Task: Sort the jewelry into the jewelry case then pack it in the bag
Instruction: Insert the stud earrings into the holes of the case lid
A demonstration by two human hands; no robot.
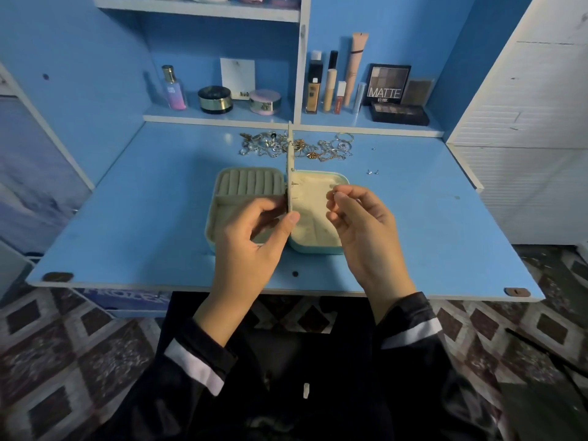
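Your left hand (254,230) pinches the stiff padded panel (290,173) standing upright along the middle of the open case (219,186), its long edge running away from you. Just right of it, over the case's soft lining, your right hand (359,230) pinches a small metal earring (331,194). Tangled jewelry (296,146) lies beyond the case.

You have bare tabletop (127,224) open to the left of the jewelry case (318,249) and to its right. The case's upright middle panel (290,154), pinched by your left hand (254,237), stands as a wall between that hand and your right hand (359,230), which pinches a small silver piece (331,194). Behind the case, the jewelry pile (270,144) fills the back strip. Two small studs (373,171) lie apart to the right. Cosmetics (331,87) crowd the shelf (222,117) beyond.
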